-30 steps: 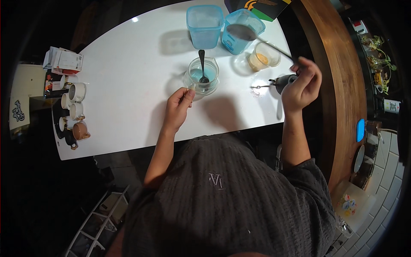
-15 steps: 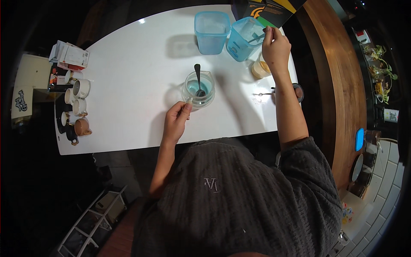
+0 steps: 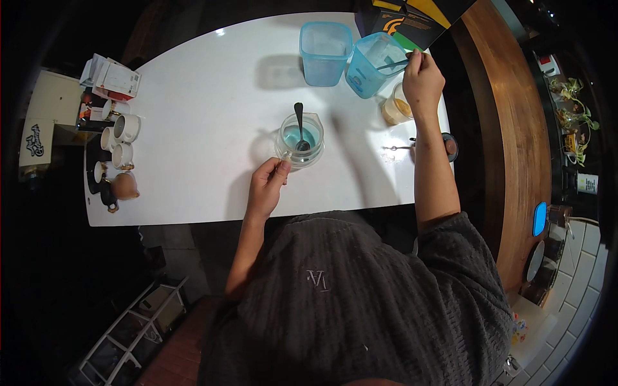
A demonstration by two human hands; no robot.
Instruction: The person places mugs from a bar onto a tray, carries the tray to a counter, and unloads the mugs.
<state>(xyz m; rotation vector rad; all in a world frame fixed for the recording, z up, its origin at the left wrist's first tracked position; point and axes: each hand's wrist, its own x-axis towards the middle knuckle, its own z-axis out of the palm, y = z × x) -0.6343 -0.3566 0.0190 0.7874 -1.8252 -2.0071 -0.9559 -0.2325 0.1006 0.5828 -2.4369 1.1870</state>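
Centre of the frame, on a white table: a glass cup holding blue liquid, with a dark spoon standing in it, handle toward the top of the frame. Left hand sits just below and left of the cup, thumb and fingertips pinched on its lower left rim.

Upper right of the frame: right hand, fingers closed on the end of a thin utensil whose other end reaches into a tilted blue tub. Its tip is hidden inside the tub. A second blue tub, upright, stands just left of the tilted one. A small jar with tan contents sits just below the tilted tub, partly behind the right wrist.

Right edge of the table, beside the right forearm: a small dark round object and a thin metal piece, kind unclear.

Left edge of the frame: white mugs, a brown jug and small boxes.

Top of the frame: a dark box with coloured stripes, behind the tubs.
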